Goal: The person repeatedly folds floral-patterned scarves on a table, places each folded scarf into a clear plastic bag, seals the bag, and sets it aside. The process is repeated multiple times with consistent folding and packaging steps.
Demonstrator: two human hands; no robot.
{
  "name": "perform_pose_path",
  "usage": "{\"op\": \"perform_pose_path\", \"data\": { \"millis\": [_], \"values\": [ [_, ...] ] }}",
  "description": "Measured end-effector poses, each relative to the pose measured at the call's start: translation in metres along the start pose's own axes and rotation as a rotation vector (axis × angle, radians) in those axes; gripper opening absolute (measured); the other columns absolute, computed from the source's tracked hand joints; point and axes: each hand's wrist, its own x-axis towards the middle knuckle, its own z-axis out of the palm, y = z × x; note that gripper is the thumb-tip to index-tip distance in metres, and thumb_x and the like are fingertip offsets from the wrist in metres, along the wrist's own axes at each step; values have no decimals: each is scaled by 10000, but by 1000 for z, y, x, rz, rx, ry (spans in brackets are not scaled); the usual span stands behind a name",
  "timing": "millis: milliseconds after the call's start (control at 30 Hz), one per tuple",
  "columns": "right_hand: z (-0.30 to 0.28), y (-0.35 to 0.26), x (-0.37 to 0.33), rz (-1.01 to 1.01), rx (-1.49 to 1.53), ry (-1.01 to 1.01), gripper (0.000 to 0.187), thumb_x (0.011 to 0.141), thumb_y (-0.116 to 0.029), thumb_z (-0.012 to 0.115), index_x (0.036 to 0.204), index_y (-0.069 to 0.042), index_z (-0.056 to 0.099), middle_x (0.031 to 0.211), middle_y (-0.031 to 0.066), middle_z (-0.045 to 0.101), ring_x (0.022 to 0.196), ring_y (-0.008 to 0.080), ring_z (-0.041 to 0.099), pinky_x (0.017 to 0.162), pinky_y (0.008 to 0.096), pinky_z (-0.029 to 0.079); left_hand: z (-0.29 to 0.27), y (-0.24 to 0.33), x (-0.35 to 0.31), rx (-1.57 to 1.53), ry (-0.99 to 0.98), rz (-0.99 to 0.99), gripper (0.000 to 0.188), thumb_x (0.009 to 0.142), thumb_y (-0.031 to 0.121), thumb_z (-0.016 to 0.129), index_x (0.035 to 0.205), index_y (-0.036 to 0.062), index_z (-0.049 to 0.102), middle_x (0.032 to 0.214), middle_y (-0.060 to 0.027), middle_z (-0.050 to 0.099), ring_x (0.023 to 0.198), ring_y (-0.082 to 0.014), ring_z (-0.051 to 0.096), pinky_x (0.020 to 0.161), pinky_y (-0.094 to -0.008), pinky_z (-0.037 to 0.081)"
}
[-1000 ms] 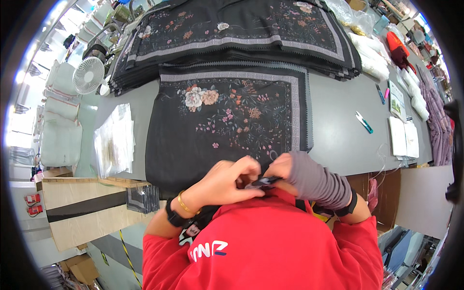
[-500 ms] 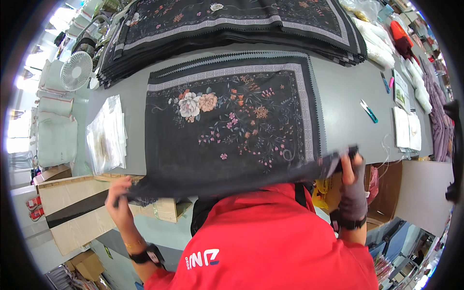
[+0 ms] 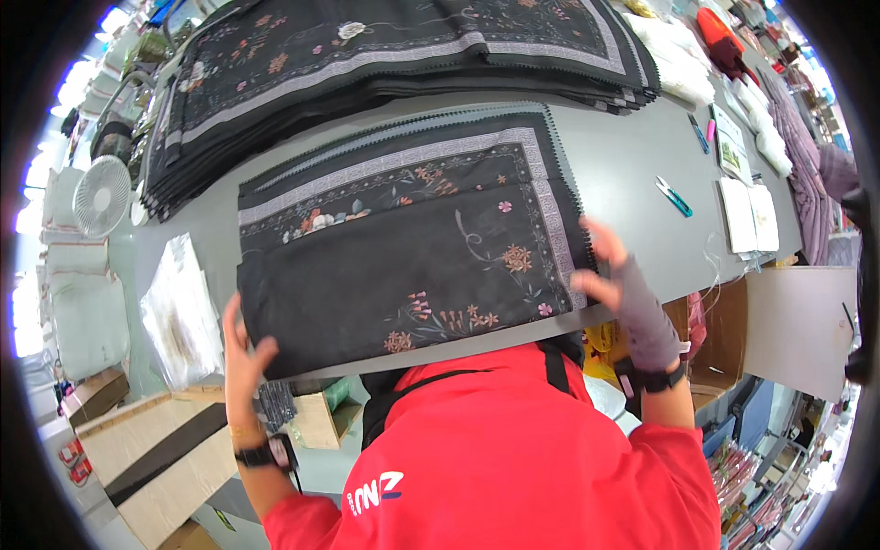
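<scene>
A black floral scarf (image 3: 385,275) with a pale patterned border and zigzag edges lies on the grey table in front of me. Its near part is folded up over the rest, covering most of the large flowers. My left hand (image 3: 242,353) is at the scarf's left near corner, thumb and fingers apart. At the right edge, my right hand (image 3: 609,266), in a grey fingerless sleeve, has its fingers spread beside the zigzag border. Neither hand grips the cloth.
Beyond lies a thick stack of similar scarves (image 3: 403,64). Clear plastic bags (image 3: 181,312) lie at the left, near a white fan (image 3: 102,196). Teal thread snips (image 3: 674,196), a pen (image 3: 699,134) and white pads (image 3: 747,215) are on the right. An open wooden box (image 3: 321,417) stands below the table edge.
The scarf's near edge, held up in both hands before, now lies folded over toward the far side. Both hands have let go of it. The view has shifted slightly.
</scene>
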Motion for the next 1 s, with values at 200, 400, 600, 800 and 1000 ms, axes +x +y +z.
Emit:
{"op": "perform_pose_path", "data": {
  "millis": [200,400,600,800,1000],
  "values": [
    [-13,-14,-31,-149,-546,-184,381,790,-160,833,1151,-114,720,1070,104,627,1035,298,570,915,444,443,-7,2,-68,1061,-54,278,523,769,-52,701,1284,13,635,1190,-150,588,1187,-349,540,1069,-449,431],
    [-31,-19,80,86,-9,84,135,1000,-165,690,993,-31,705,798,196,698,760,377,670,708,418,528,-48,18,50,642,416,280,166,1028,97,577,1060,-47,653,1049,-155,626,1081,-271,615,1027,-354,457],
    [11,30,205,113,-270,149,335,998,-287,715,1128,21,703,958,256,718,898,402,693,789,441,550,-44,20,187,760,274,75,336,1077,242,602,1168,-78,648,957,-204,698,905,-275,661,885,-371,510],
    [66,-23,178,-366,-757,218,666,875,-269,814,1434,6,578,1416,209,585,1326,382,566,1094,509,451,87,64,138,1081,189,795,540,908,227,755,1384,9,618,1450,-209,575,1379,-438,509,1184,-531,398],
    [86,-43,156,-390,-503,-59,657,786,-112,758,1413,9,604,1541,286,491,1416,481,462,1183,565,363,65,41,130,1053,11,586,562,945,249,732,1452,52,594,1590,-228,482,1513,-431,400,1251,-492,352]
  ]
}}
